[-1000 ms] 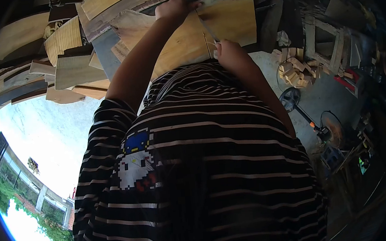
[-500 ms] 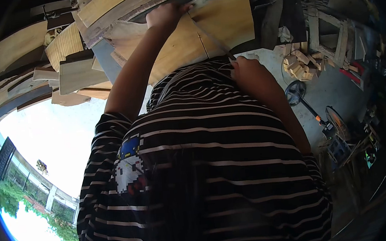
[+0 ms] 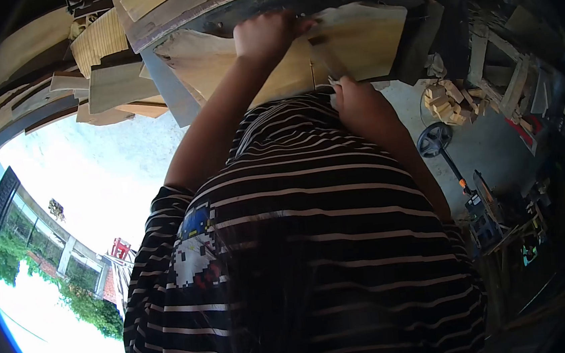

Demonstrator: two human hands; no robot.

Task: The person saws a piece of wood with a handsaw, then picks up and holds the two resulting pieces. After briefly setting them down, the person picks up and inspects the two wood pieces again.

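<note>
A pale yellow-brown wooden board (image 3: pixel 362 45) with a ragged far edge lies across the bench in front of my body. My left hand (image 3: pixel 264 40) is closed at its far edge, fingers curled, with the thumb side reaching right. Near the close edge, my right hand (image 3: pixel 356 96) grips a narrow grey blade (image 3: pixel 329 61). Motion blurs this blade, which slants over the board toward the far side; its grip is hidden in my fist. A thin dark line (image 3: pixel 313 73) runs in from the near edge, just left of the blade.
Loose planks (image 3: pixel 124 89) are stacked at the left. On the floor at right are a heap of cut wood blocks (image 3: pixel 447 101), a black wheel (image 3: pixel 434 138) on a shaft, and wooden frames (image 3: pixel 510 86). A dark bench surface (image 3: pixel 455 40) borders the board.
My right hand's blade has drawn back from beside my left hand and now reaches less far over the board. The whole view has shifted slightly, so bench and board appear further right.
</note>
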